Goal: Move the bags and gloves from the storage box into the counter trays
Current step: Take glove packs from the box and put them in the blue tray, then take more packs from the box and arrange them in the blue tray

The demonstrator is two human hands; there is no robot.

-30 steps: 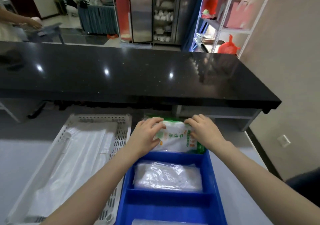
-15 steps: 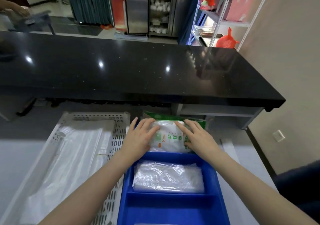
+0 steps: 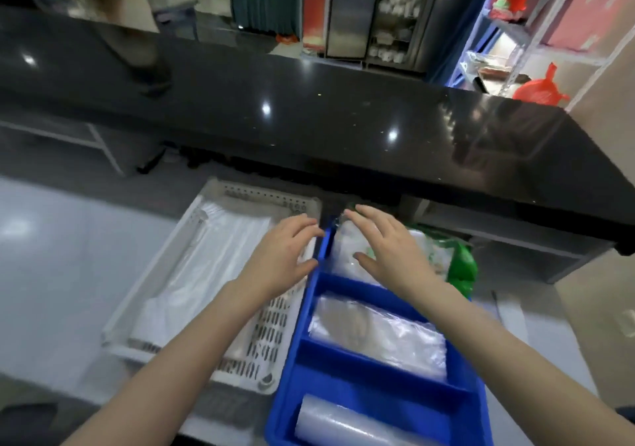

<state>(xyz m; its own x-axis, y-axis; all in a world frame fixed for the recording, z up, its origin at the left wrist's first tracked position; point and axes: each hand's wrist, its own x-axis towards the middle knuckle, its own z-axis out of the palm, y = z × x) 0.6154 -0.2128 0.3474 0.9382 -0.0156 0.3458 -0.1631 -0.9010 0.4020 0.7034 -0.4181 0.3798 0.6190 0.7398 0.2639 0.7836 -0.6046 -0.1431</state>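
- Head view, centre of frame: the left hand (image 3: 281,256) hangs with fingers spread and empty over the right edge of the white tray (image 3: 192,239), just left of the blue tray (image 3: 360,359).
- Right of it, the right hand (image 3: 388,249) lies palm-down, fingers splayed and gripping nothing, on a printed pack (image 3: 347,256) in the top compartment of the blue tray.
- A green-edged pack (image 3: 460,267) bulges over that compartment's right wall at centre right; whether it sits fully inside I cannot tell.
- Below, the middle compartment holds a clear bag bundle (image 3: 378,335); the bottom one, at the lower edge of the frame, holds another clear bundle (image 3: 343,425).
- The white tray, left of centre, carries folded clear sheets (image 3: 206,267) along its length.
- The storage box does not show; the black worktop (image 3: 309,119) crosses the upper frame.
- The step looks like seating the pack. Press flat with the whole palm so the slippery film does not spring back.
- Tuck the green edge below the wall before letting go; otherwise it may slide out to the right.
- The left hand could steady the blue wall meanwhile.
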